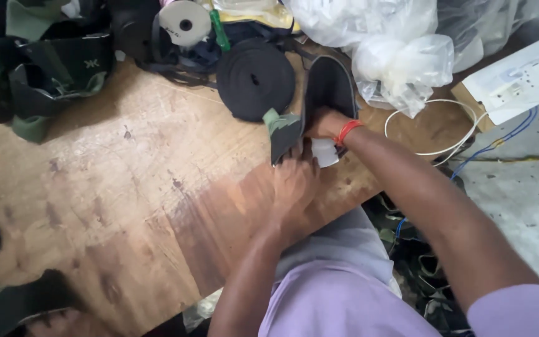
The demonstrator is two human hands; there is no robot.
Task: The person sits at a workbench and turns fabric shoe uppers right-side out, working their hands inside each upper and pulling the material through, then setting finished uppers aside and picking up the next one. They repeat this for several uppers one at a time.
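Note:
A dark shoe upper with a green-camouflage edge lies at the near edge of a worn wooden table. My right hand, with a red band at the wrist, grips it from above, close to a small white piece. My left hand presses on the lower end of the same upper, fingers curled over its dark edge. Just behind the upper sits a coiled roll of black strap.
Camouflage and black fabric pieces pile up at the back left. A white tape roll and clear plastic bags lie at the back. A white power strip with white and blue cables sits right. Dark shoe parts lie bottom left.

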